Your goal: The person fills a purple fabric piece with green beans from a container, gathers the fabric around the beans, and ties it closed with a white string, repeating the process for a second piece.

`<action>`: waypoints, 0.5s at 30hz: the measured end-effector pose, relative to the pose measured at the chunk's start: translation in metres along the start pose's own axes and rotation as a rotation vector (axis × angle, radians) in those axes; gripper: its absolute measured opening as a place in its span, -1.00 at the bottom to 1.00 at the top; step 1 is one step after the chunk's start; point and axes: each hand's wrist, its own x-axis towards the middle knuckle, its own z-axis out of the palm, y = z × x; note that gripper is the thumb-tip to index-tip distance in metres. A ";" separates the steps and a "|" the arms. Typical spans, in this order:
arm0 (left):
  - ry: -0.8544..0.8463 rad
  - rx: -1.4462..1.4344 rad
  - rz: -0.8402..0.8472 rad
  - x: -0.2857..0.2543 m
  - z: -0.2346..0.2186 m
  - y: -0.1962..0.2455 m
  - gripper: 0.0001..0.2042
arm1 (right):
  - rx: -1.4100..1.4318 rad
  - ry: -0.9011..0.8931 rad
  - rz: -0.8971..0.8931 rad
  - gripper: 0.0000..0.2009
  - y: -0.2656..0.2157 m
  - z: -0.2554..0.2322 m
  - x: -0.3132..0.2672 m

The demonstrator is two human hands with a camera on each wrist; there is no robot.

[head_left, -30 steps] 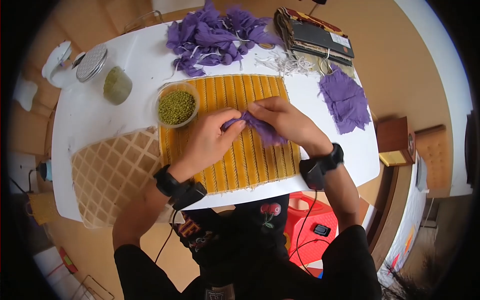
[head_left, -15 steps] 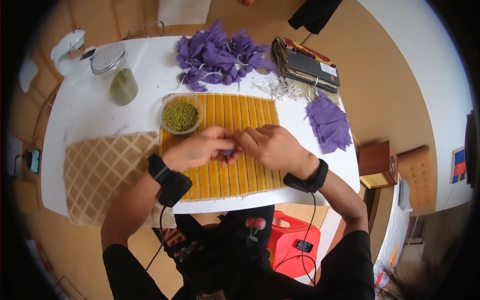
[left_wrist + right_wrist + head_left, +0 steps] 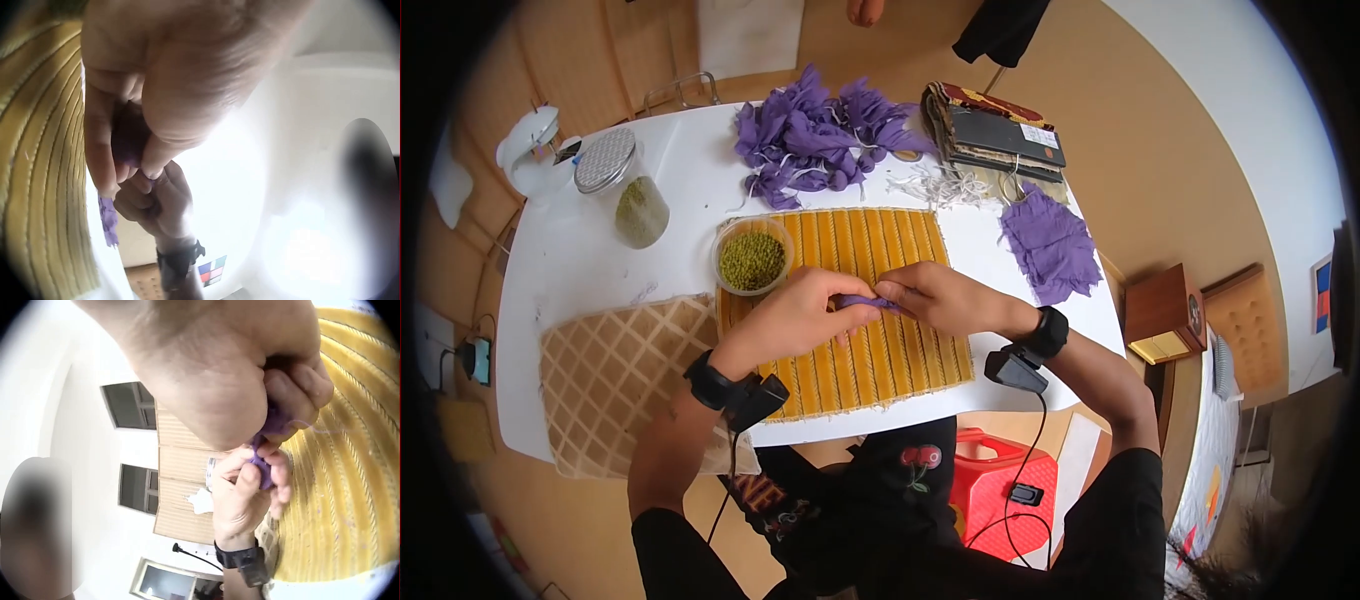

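Note:
Over the yellow striped mat point(image 3: 880, 375), both hands hold one small purple cloth point(image 3: 860, 301). My left hand point(image 3: 795, 312) pinches its rounded, bundled end between thumb and fingers; the bundle point(image 3: 265, 474) shows in the right wrist view. Close beside it, my right hand point(image 3: 955, 298) grips the gathered part of the cloth point(image 3: 275, 423) with curled fingers, which hide much of it. A thin purple thread point(image 3: 319, 429) trails from that hand. Left of the hands, a clear round bowl point(image 3: 717, 258) of green beans point(image 3: 750, 262) stands on the mat's corner.
Purple cloth bundles point(image 3: 810, 140) tied with white string are heaped at the back. Loose white strings point(image 3: 945, 187) lie beside a thick swatch book point(image 3: 1000, 138). Flat purple cloth pieces point(image 3: 1050, 245) lie at right. A lidded jar point(image 3: 642, 215) and beige mat point(image 3: 610, 370) are at left.
The hands came close together, covering most of the cloth, then parted slightly. The cloth's loose tail, spread out to the right a second ago, is now gathered in the right hand.

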 end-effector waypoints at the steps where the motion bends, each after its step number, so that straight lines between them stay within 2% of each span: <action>1: 0.087 0.154 0.052 -0.001 0.001 0.002 -0.83 | 0.001 0.009 -0.003 -0.69 0.000 0.001 0.000; 2: 0.084 0.161 0.053 -0.001 0.003 0.003 -0.83 | 0.241 -0.026 0.216 -0.68 -0.002 0.000 0.002; 3: 0.209 0.264 0.173 -0.002 0.005 0.004 -0.84 | 0.482 -0.063 0.434 -0.67 -0.003 0.000 0.003; 4: 0.335 0.362 0.293 -0.002 0.006 0.004 -0.83 | 0.482 -0.060 0.432 -0.67 -0.003 0.001 0.004; 6: 0.365 0.368 0.320 -0.002 0.007 0.003 -0.82 | 1.036 -0.081 0.543 -0.68 -0.002 0.002 0.005; 8: 0.396 0.376 0.345 0.000 0.006 0.000 -0.82 | 1.075 -0.079 0.552 -0.70 -0.001 0.002 0.006; 10: 0.437 0.532 0.490 0.003 0.005 -0.005 -0.83 | 1.114 -0.077 0.559 -0.71 -0.002 0.001 0.008; 11: 0.438 0.534 0.491 0.003 0.006 -0.003 -0.83 | 1.060 -0.071 0.578 -0.70 -0.004 0.000 0.009; 13: 0.582 0.848 0.604 0.002 0.010 0.004 -0.84 | 1.003 -0.069 0.600 -0.70 -0.004 0.000 0.012; 15: 0.593 0.890 0.583 0.001 0.013 0.007 -0.87 | 0.994 -0.064 0.628 -0.69 0.000 0.000 0.016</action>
